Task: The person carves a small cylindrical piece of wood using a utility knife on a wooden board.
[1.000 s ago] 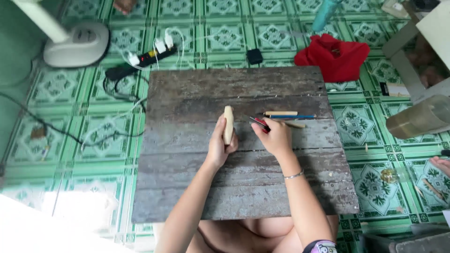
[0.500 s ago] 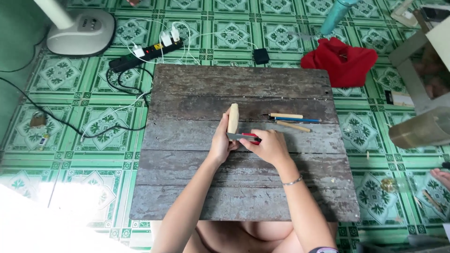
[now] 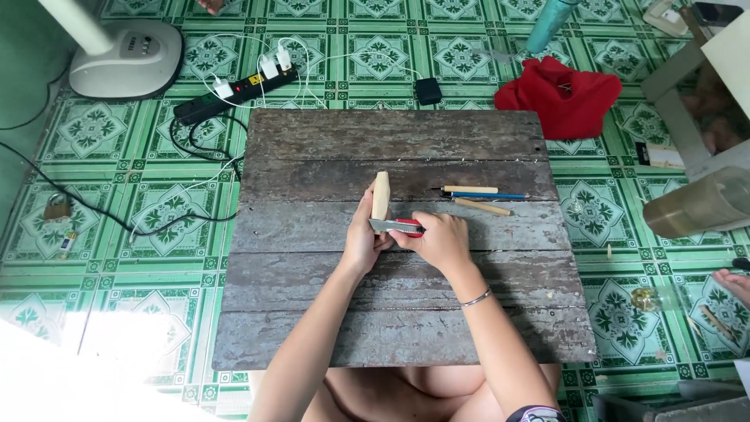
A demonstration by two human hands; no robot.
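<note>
On the green patterned tile floor (image 3: 156, 211) a weathered plank worktop (image 3: 328, 344) is lying flat, and a person is sitting at its near edge with both arms reaching to the middle. Around it, a white fan base (image 3: 125, 59) is standing at the far left, a red cloth (image 3: 558, 98) is bunched beyond the far right corner, and a black power strip (image 3: 234, 90) with white plugs is trailing cables towards the boards. At the worktop's centre the left hand (image 3: 363, 242) is closing round the lower end of a pale wooden stick (image 3: 380, 194), holding it roughly upright, while the right hand (image 3: 441, 238) is gripping a red-handled knife (image 3: 400, 227) with its blade lying against the stick's base. Judging by this, a shaving or whittling cut is being set up, and it seems to be calling for a steady hold and a controlled stroke kept clear of the left fingers. Just to the right, a blue pencil (image 3: 488, 195) and two thin wooden sticks (image 3: 482, 206) are lying near each other, untouched. Fingers are covering most of the knife handle, the blade edge is too small to make out, and whether it is biting into the wood cannot be told. Another person's hand (image 3: 733, 283) is being cut off by the right edge.
</note>
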